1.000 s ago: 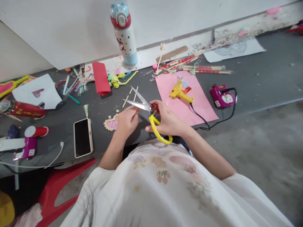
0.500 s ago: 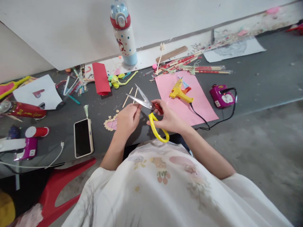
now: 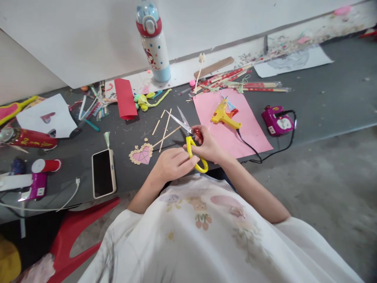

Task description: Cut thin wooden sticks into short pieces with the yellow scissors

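My right hand (image 3: 207, 143) grips a pair of scissors (image 3: 204, 167) by the handles, one yellow and one red. The blades point away from me and stand slightly apart. My left hand (image 3: 175, 163) is curled, with its fingertips at the yellow handle; its thumb is mostly hidden. Left of it lies a pink heart (image 3: 143, 155) with a bumpy beige border and dark lines across it. A thin wooden stick (image 3: 167, 136) reaches from the heart toward the blades, crossing another stick. Two shorter stick pieces (image 3: 156, 127) lie beyond.
A yellow glue gun (image 3: 222, 114) rests on pink paper (image 3: 250, 137), its cord running to a purple power adapter (image 3: 277, 120). A phone (image 3: 103, 173) lies at left. Behind stand a bottle (image 3: 156, 55) and a red folded paper (image 3: 126, 98). Packaged sticks (image 3: 259, 87) lie at the back.
My left hand has moved right and toward me, from beside the blades to the yellow handle, uncovering the heart and crossed sticks. The scissors' blades have shifted right and closed somewhat.
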Available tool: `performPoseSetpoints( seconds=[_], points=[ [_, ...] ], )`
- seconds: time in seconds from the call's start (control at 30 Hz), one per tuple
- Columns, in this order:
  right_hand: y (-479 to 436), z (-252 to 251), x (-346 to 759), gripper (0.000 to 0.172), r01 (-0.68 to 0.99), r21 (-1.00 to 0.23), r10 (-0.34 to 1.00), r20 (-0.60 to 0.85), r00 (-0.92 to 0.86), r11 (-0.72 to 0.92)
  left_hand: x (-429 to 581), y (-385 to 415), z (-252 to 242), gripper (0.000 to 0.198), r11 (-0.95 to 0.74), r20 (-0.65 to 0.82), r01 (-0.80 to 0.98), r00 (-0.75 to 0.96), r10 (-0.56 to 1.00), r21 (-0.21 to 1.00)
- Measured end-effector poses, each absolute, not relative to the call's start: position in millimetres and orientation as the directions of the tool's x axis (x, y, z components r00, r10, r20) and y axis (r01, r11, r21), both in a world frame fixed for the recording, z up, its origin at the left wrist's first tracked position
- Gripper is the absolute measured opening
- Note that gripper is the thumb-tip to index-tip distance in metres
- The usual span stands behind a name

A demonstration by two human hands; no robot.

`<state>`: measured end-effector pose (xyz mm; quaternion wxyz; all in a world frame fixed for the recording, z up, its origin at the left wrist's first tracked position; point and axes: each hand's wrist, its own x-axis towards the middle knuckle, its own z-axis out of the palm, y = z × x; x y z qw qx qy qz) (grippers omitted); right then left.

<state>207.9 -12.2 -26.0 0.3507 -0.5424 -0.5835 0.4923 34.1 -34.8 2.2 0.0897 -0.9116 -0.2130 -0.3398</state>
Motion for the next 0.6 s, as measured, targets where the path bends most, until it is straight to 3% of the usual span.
performPoseSetpoints(
  seconds=[0.23,0.4,0.6],
  points=[
    [-14.0,-26.6,207.2,0.064,0.341,-0.939,0.969,-0.127,-0.210,-0.049,32.3,-29.1,6.7,0.003,-0.906,0.638,0.424,0.697,0.328,0.003],
    [-17.4,-18.5,208.3,0.063,0.403,-0.915,0.967,-0.125,-0.224,-0.025,28.3,-31.6,9.8,0.010,-0.899,0.634,0.414,0.659,0.404,0.143],
    [-17.5,-17.9,209.7,0.062,0.309,-0.949,0.967,-0.131,-0.218,-0.059,28.4,-35.1,10.5,0.014,-0.882,0.610,0.432,0.653,0.449,0.186]
  ],
)
